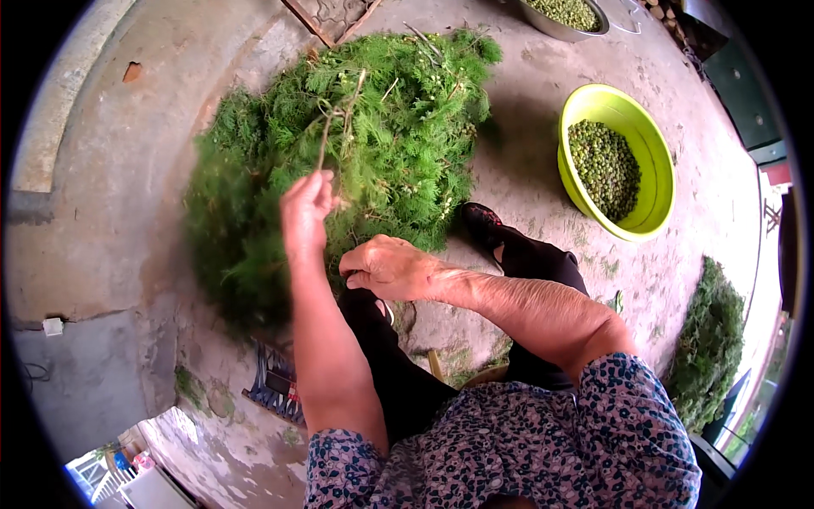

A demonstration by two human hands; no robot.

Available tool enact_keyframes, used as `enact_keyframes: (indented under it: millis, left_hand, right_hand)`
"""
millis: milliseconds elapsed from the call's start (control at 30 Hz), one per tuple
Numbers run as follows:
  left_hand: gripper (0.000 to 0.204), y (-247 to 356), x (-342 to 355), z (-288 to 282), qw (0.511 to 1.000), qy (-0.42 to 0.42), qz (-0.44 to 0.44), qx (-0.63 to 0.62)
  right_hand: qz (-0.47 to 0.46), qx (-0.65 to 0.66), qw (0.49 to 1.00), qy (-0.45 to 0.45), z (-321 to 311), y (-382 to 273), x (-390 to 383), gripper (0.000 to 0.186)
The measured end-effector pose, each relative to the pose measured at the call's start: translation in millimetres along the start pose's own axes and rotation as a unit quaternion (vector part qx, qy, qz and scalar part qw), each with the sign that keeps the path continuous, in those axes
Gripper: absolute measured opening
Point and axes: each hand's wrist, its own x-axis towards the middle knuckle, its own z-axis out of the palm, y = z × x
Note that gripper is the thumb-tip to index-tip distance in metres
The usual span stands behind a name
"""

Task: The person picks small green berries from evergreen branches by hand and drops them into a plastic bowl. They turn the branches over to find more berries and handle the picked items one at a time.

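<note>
My left hand (307, 205) is closed on a bare brown stem (326, 136) raised over a large pile of feathery green branches (424, 127); blurred foliage (229, 246) spreads to the left of that hand. Lower and to the right, my right hand (386, 270) has its fingers curled just above my left foot, at the pile's near edge; I cannot make out what, if anything, they hold.
A yellow-green basin (644, 208) of small green fruit sits to my right, with a metal bowl (581, 30) of similar fruit beyond it. A darker branch pile (704, 339) lies at far right. My black shoe (482, 220) rests beside the main pile. A raised concrete step (85, 365) is at left.
</note>
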Motion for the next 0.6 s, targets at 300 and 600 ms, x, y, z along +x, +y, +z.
enact_keyframes:
  millis: [300,600]
  left_hand:
    - [0.027,38.0,-41.9,15.4,0.993,-0.067,0.094,0.028]
    - [0.019,8.7,-26.5,6.4,0.97,-0.082,0.02,0.229]
  right_hand:
    - [-0.004,-0.003,1.0,0.002,-3.3,-0.5,-1.7,0.015]
    - [-0.003,-0.023,1.0,0.001,-11.1,0.2,-4.8,0.016]
